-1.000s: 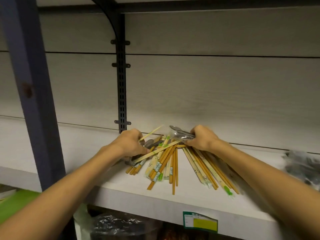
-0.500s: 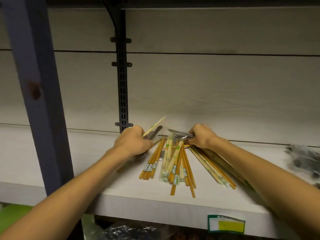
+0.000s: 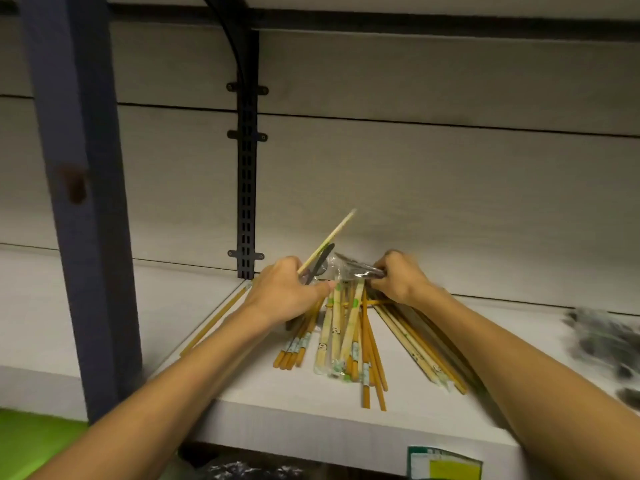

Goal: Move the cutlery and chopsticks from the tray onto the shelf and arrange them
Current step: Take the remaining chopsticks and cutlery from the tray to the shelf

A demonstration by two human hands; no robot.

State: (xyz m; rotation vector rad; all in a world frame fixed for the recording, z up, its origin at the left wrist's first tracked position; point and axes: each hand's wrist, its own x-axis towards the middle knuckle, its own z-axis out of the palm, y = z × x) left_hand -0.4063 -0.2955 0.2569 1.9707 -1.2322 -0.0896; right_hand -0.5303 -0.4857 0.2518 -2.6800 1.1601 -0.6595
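Observation:
Several wrapped bamboo chopsticks lie fanned out on the white shelf. My left hand is closed around a pale chopstick that points up and right, together with a dark utensil. My right hand grips a bundle of metal cutlery in clear plastic at the far end of the pile. One chopstick lies apart on the left, running diagonally. The tray is out of sight.
A dark blue upright post stands at the left front of the shelf. A black slotted bracket runs up the back wall. Dark wrapped packets lie at the right. A green and yellow label hangs on the shelf's front edge.
The fanned chopsticks have been pushed closer together. My left hand has lifted the pale chopstick and dark utensil up off the pile. My right hand stays on the cutlery bundle.

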